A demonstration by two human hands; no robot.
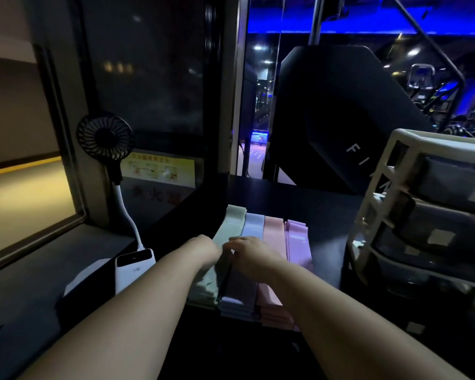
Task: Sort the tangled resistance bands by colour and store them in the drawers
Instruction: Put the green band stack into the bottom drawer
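Observation:
Four stacks of flat resistance bands lie side by side on the dark counter: pale green (232,219), light blue (254,224), pink (274,229) and lilac (298,239). My left hand (203,249) grips the green bands at their middle, and the green stack bows upward toward its far end. My right hand (248,252) lies over the blue stack, its curled fingertips pinching the green bands' right edge next to my left hand. The near ends of the green, blue and pink stacks show below my forearms. The drawer unit (379,187) stands at the right, its drawers closed.
A small black fan (104,135) on a white gooseneck plugs into a white power bank (133,267) left of the bands. A glass partition with a yellow sticker (159,170) rises behind. A large black slanted panel (340,119) stands beyond the counter.

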